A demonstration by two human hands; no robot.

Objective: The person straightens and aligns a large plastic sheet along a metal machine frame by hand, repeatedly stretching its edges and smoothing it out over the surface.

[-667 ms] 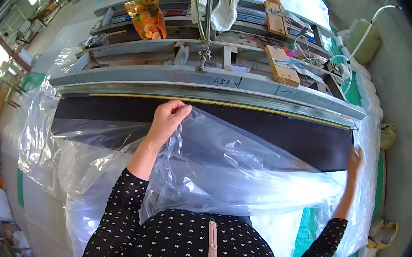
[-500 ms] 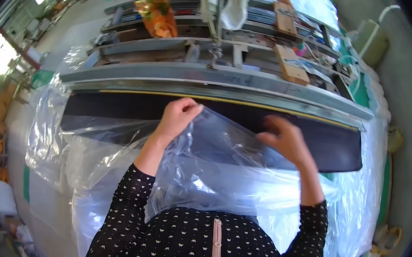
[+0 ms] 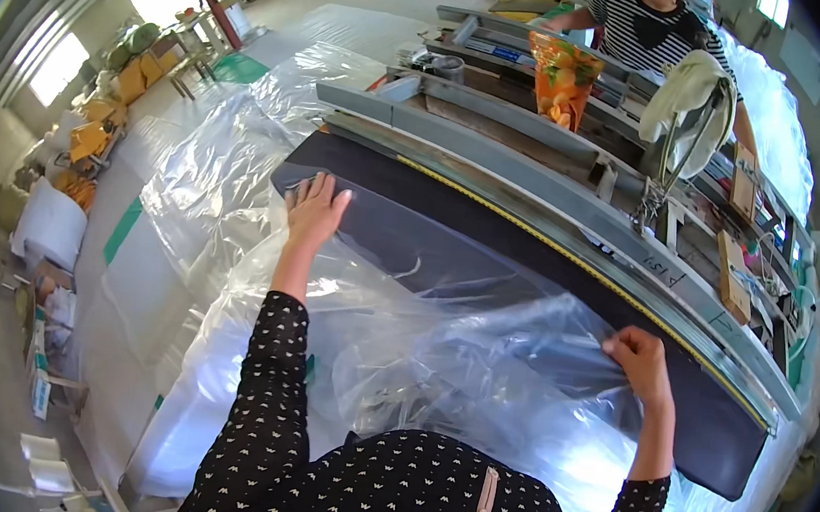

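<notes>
My left hand (image 3: 315,210) lies flat near the left end of a long black padded strip (image 3: 463,224), fingers stretched out on the clear plastic sheet (image 3: 460,346) that covers part of it. Further right, my right hand (image 3: 642,364) has its fingers pinched on the upper edge of that sheet. Between the hands the film is wrinkled and hangs toward my body. A yellow tape measure (image 3: 552,239) runs along the strip's far edge, beside a grey metal rail.
Beyond the strip is a grey metal frame (image 3: 530,164) bearing an orange patterned bag (image 3: 560,80), a white cloth (image 3: 691,98) and wooden blocks (image 3: 733,278). A co-worker in a striped shirt (image 3: 643,36) stands across it. More plastic film (image 3: 219,171) spreads out at the left.
My view has turned left. My left hand has gone from pinching the sheet to lying flat at the strip's left end. My right hand, blurred before, now pinches the sheet's edge.
</notes>
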